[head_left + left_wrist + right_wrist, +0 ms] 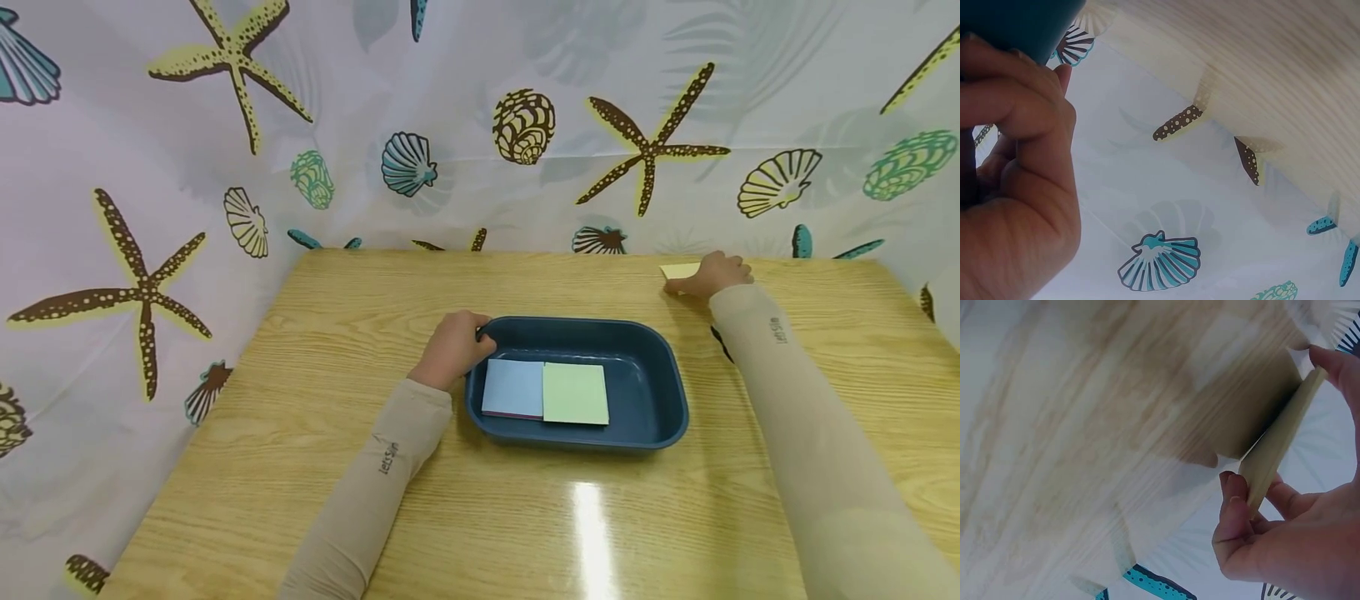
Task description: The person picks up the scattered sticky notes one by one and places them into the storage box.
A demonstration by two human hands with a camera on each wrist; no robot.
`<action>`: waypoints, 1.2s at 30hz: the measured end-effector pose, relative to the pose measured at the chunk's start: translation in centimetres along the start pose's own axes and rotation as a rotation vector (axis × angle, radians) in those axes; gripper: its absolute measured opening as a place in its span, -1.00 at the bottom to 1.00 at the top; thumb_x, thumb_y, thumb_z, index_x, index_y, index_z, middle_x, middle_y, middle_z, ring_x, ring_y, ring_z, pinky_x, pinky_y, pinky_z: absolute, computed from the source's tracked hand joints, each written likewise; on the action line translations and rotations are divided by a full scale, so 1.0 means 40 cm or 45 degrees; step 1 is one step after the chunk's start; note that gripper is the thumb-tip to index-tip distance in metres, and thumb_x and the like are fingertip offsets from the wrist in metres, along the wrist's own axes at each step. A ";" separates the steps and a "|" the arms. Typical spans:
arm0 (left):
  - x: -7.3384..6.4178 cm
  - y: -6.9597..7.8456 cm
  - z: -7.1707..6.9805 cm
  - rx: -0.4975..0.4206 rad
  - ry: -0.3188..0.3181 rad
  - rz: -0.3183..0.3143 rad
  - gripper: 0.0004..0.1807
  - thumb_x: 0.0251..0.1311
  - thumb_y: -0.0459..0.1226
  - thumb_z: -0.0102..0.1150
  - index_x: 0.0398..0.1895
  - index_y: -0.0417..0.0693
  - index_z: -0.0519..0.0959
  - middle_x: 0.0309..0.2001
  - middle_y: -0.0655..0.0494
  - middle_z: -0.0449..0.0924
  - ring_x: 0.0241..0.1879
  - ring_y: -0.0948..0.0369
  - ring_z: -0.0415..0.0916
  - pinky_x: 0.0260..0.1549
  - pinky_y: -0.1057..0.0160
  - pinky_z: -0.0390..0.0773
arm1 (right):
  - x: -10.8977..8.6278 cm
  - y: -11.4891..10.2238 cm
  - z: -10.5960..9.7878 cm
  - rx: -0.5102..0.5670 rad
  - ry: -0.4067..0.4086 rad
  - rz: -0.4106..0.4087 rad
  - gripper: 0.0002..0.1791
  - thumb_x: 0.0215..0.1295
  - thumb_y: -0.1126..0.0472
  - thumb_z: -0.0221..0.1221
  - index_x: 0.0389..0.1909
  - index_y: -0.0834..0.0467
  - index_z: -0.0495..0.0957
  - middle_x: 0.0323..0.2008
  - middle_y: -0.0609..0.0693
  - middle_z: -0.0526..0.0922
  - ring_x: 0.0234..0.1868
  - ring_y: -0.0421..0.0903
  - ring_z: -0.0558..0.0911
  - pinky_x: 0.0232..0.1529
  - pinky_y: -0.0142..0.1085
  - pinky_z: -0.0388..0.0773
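A dark blue plastic basin (645,400) stands on the wooden table. Inside it a blue sticky note pad (513,387) and a pale green sticky note pad (575,393) lie side by side. My left hand (454,346) grips the basin's left rim, thumb over the edge; in the left wrist view that hand (1022,137) is curled at the basin's dark wall (1016,25). Beyond the basin, at the far right, my right hand (712,275) pinches a yellow sticky note pad (678,271). Seen from the right wrist, the pad (1282,440) is tilted between thumb and fingers, close to the tabletop.
The wooden table (337,333) ends at the back against a white curtain (450,75) printed with starfish and shells. Part of a small dark object (722,343) shows beside the right forearm. Light glares off the table's front (592,533).
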State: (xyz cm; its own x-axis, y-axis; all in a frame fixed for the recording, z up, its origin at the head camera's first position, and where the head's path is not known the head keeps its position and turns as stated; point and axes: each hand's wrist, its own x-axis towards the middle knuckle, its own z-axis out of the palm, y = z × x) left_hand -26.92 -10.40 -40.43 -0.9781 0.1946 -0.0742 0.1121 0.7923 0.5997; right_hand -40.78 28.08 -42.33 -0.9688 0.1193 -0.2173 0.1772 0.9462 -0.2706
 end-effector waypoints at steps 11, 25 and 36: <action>-0.001 -0.001 0.004 -0.002 0.016 0.008 -0.59 0.23 -0.40 0.09 0.16 -0.21 0.55 -0.12 -0.05 0.59 -0.69 0.28 0.22 -0.66 0.39 0.24 | -0.054 -0.019 -0.013 0.097 0.065 -0.072 -0.08 0.18 -0.11 0.16 0.12 0.66 0.11 -0.01 0.62 0.25 -0.02 0.49 0.34 -0.03 0.24 0.36; -0.008 0.000 0.006 0.000 0.004 -0.030 -0.55 0.23 -0.39 0.09 0.23 -0.21 0.49 0.01 -0.08 0.57 -0.67 0.27 0.23 -0.64 0.39 0.24 | -0.271 -0.158 -0.111 0.349 0.039 -0.531 -0.10 0.17 -0.10 0.27 0.30 0.42 0.15 0.21 0.48 0.24 0.16 0.36 0.32 0.04 0.19 0.36; -0.003 0.005 0.001 0.013 0.001 -0.001 -0.54 0.22 -0.40 0.08 0.23 -0.25 0.48 -0.14 -0.08 0.55 -0.70 0.28 0.15 -0.65 0.38 0.20 | -0.431 -0.283 -0.086 0.002 -0.266 -0.980 -0.04 -0.03 0.17 0.40 0.34 0.46 0.14 0.13 0.37 0.39 -0.05 0.14 0.43 -0.06 -0.04 0.42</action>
State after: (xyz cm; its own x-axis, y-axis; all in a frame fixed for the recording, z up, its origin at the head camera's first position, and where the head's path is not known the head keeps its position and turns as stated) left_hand -26.79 -10.25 -40.33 -0.9784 0.1932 -0.0742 0.1128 0.7984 0.5914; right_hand -26.67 16.34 -32.28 -0.7666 -0.6266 -0.1405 -0.5281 0.7396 -0.4174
